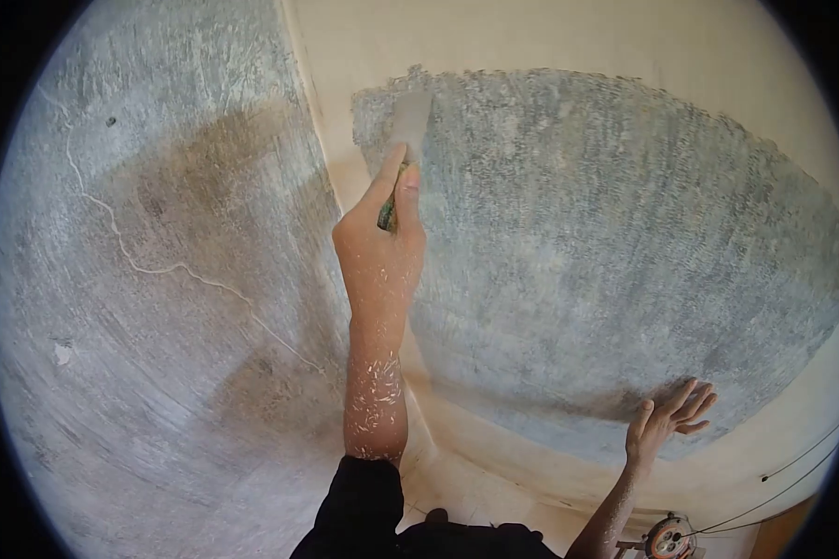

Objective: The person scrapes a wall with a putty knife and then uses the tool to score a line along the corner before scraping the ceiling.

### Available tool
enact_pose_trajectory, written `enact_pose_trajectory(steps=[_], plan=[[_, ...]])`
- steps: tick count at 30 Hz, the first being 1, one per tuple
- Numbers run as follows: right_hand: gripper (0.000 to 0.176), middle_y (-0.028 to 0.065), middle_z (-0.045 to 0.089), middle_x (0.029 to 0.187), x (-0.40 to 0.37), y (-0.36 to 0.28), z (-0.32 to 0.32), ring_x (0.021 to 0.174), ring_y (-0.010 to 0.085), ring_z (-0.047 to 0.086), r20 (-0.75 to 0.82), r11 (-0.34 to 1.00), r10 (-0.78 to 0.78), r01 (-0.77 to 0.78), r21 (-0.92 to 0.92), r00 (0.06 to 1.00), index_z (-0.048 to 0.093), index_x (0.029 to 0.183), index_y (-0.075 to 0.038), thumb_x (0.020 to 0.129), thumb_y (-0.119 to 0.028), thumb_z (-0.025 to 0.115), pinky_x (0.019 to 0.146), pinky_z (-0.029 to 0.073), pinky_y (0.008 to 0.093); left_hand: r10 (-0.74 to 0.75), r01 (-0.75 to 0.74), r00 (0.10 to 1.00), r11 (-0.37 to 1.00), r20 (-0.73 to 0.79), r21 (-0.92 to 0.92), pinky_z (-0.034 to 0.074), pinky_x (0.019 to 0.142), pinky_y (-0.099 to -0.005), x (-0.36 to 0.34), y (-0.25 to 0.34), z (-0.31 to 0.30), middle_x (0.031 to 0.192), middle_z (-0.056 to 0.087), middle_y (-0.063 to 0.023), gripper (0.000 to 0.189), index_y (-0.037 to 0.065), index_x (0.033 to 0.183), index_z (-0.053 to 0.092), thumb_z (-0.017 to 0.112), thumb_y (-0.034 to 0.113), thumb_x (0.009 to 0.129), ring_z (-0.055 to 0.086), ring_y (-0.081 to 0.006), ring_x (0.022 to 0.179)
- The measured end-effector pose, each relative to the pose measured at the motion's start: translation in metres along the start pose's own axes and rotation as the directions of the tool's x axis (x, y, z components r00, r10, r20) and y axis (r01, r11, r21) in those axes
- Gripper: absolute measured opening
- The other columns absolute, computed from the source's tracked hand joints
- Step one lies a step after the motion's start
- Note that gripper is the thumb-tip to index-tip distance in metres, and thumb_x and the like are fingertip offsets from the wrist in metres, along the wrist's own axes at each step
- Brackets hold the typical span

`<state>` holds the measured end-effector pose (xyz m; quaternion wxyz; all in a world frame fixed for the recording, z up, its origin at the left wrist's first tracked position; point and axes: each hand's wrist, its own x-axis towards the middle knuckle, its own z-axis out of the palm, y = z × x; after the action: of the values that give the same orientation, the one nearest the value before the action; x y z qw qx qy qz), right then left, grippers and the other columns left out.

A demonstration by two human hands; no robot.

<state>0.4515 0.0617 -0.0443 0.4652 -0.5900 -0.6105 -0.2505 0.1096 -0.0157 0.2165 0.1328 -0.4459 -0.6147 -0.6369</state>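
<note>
My left hand (379, 244) is closed around the green handle of a scraper (413, 119), arm raised in front of me. The flat metal blade points up and lies over the upper left end of a rough grey patch (606, 214) on the wall, close to the cream coating (569, 37). Pale flakes dot my left wrist and forearm. Lower on the right, my right hand (657, 427) has its fingers spread at the bottom edge of the grey patch and holds nothing.
A second wall (196, 307) meets this one at a corner on the left; it is streaked grey, with brownish stains and a long pale crack (186, 268). At the bottom right sits a round device (669, 538), with dark cords (783, 492) running beside it.
</note>
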Motion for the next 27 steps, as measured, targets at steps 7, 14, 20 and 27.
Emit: enact_pose_trajectory(steps=[7,14,20,27], plan=[[0.076,0.0137,0.001,0.158,0.002,-0.001,0.003,0.145,0.0314,-0.008,-0.02,1.0,0.01,-0.009,0.013,1.0,0.011,0.151,-0.011,0.095,-0.062,0.021,0.108,-0.015,0.058,0.059,-0.068,0.993,0.994,-0.098,-0.091,0.045,0.061,-0.0227,-0.16,-0.201,0.065,0.088,0.067,-0.0091,0.038,0.001,0.132,0.053,0.055,0.004,0.093,0.056,-0.0088,0.07],[0.077,0.013,-0.002,0.158,0.005,-0.006,0.003,0.145,0.0322,-0.009,-0.047,1.0,-0.013,0.012,-0.029,0.999,0.006,0.152,-0.013,0.095,-0.063,0.02,0.109,-0.011,0.0593,-0.304,0.318,0.938,0.946,0.167,-0.064,0.049,0.081,-0.0263,-0.308,-0.294,0.055,0.113,0.065,-0.0206,0.039,-0.001,0.134,0.049,0.052,0.005,0.095,0.064,-0.0194,0.098],[0.08,0.0126,-0.003,0.158,0.003,-0.011,-0.001,0.145,0.0323,-0.01,-0.01,1.0,0.008,-0.008,0.003,1.0,0.003,0.152,-0.014,0.093,-0.066,0.021,0.109,-0.011,0.0596,-0.205,0.22,0.973,0.961,0.105,-0.17,0.046,0.075,-0.0224,-0.167,-0.252,0.019,0.111,0.066,-0.0134,0.039,0.001,0.134,0.05,0.054,0.007,0.095,0.058,-0.01,0.082],[0.089,0.0114,-0.008,0.158,0.0,-0.024,-0.003,0.144,0.0332,-0.013,0.053,0.989,0.081,-0.087,0.119,0.995,-0.002,0.152,-0.016,0.088,-0.075,0.019,0.109,-0.011,0.0604,-0.295,0.366,0.912,0.898,0.283,-0.243,0.043,0.068,-0.0195,-0.235,-0.297,0.02,0.11,0.066,-0.0086,0.04,0.003,0.135,0.049,0.052,0.008,0.096,0.049,-0.0048,0.074]])
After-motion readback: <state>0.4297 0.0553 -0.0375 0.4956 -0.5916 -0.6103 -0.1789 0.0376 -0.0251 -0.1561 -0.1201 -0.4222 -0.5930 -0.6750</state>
